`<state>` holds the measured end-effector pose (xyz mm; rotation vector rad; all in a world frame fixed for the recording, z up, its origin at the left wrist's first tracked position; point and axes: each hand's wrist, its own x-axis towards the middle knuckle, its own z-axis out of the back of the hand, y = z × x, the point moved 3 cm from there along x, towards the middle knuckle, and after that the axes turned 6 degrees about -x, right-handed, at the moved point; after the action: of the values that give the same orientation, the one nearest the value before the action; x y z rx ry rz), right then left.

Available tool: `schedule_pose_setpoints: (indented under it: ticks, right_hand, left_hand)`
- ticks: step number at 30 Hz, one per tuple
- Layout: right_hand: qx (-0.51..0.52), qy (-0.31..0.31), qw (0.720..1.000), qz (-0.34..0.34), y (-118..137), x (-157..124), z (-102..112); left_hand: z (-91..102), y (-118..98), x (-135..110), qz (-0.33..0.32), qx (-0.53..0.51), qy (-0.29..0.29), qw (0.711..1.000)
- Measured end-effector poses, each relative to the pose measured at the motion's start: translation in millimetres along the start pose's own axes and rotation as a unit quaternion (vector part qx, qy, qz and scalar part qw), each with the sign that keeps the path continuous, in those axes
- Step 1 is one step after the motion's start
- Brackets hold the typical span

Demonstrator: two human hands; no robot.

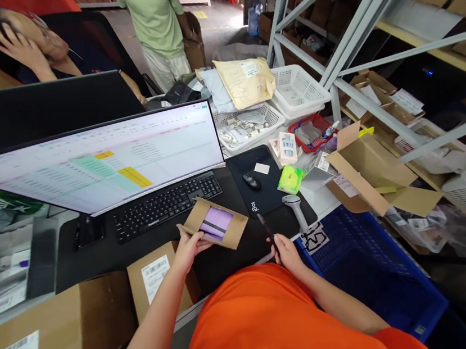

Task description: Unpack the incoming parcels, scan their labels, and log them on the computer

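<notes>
My left hand grips the near left corner of a small open cardboard box, tilted above the desk mat. Inside the box shows a purple item with a dark band across it; its kind I cannot make out. Off to the right, my right hand is closed round a dark, slim utility knife, its tip pointing up and away from me. A grey barcode scanner rests just beyond that hand, beside a green-yellow packet.
Behind the box are a keyboard, a monitor and a mouse. Cardboard boxes line the near left. White baskets, an open carton and a blue crate stand right. Two people are beyond the desk.
</notes>
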<state>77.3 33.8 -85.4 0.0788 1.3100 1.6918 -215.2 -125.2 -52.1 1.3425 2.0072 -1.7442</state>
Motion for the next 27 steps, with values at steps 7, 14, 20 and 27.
schedule_pose_setpoints:
  ticks: [7, 14, 20, 27]
  right_hand:
    - [-0.081, -0.045, 0.995, -0.047, -28, 56, 3]
    - [-0.309, -0.033, 0.950, -0.028, 2, 75, 6]
    - [-0.407, -0.028, 0.912, 0.033, 56, 52, 14]
    - [-0.337, 0.101, 0.806, 0.476, 151, 22, -35]
  left_hand:
    - [22.6, 24, -9, -0.040, -0.001, 0.012, 0.999]
    - [27.8, 53, -16, -0.122, 0.081, -0.073, 0.987]
    - [7.8, 8, -43, -0.312, 0.430, -0.211, 0.821]
    - [-47.7, -51, -16, -0.194, 0.734, -0.137, 0.637]
